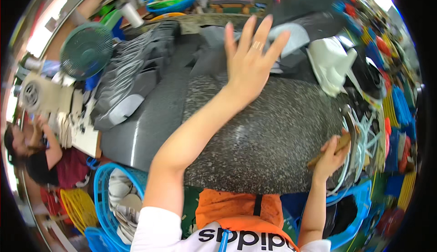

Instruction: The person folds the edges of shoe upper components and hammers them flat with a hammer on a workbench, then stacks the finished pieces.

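Two hands: the left hand (248, 72) is hanging open, fingers spread, over the far worktop (255, 142), contact being unclear; the right hand (328, 161) is gripping a wooden tool (342, 142) by the right edge.
Lined-up pieces: a row (145, 70) of dark pieces is lying overlapped at the far left, seemingly the share already in order.
Loose pieces: grey pieces (296, 38) are lying unevenly beyond the left hand, apparently the share left, overlapping too much for counting.
Open room: the speckled middle is stretching bare between the hands.
Near edge: the worktop is ending before orange cloth (239, 206), one blue basket (99, 197) sitting lower left, another basket (359, 208) lower right.
Right edge: a white bundle (330, 63) and pale cords (364, 138) are crowding the tool's side.
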`<state>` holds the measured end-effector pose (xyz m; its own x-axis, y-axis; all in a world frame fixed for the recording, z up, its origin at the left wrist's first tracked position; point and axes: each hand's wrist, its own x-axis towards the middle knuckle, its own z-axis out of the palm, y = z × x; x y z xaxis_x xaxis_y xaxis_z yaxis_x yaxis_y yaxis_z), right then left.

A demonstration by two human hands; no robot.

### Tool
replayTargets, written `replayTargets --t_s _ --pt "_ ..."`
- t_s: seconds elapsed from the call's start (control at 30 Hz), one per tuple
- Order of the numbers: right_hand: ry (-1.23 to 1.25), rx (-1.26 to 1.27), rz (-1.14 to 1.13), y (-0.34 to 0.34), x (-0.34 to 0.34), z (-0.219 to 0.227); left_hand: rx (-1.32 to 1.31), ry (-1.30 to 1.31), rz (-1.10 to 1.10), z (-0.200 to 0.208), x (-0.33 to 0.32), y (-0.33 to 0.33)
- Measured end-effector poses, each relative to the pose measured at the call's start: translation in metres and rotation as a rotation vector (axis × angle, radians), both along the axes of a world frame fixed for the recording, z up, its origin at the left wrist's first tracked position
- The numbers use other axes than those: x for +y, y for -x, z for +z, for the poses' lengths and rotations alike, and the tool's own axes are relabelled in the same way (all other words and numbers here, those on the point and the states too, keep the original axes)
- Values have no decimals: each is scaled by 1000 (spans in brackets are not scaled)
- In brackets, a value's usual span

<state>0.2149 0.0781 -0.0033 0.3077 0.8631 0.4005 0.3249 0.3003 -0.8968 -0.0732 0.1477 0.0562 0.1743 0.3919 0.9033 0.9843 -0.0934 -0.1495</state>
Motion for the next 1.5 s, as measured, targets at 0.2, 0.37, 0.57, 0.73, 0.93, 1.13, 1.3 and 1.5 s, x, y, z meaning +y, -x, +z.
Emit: replayTargets --t_s 0.2,0.37,0.57,0.73,0.93,1.13,1.3,1.5 --pt "30 -31 74 -13 5 -7 -124 341 6 -36 -11 35" --pt "52 7 186 -8 13 -5 -151 386 851 -66 -169 195" --pt "-67 -313 281 -11 13 -23 -202 459 678 -63 -208 187" --pt "-227 -434 357 1 3 -23 -516 671 545 -36 -182 183" --pt "-31 -363 425 5 -16 -2 -929 1300 -446 8 -203 143" --pt "-26 -346 604 6 -25 29 -1109 1606 -890 26 -183 -1" --pt "210 -538 791 -10 -29 98 -933 1572 -702 -46 -143 -62" --pt "364 -1094 948 -47 -20 84 -356 1209 -487 -57 -130 -86"
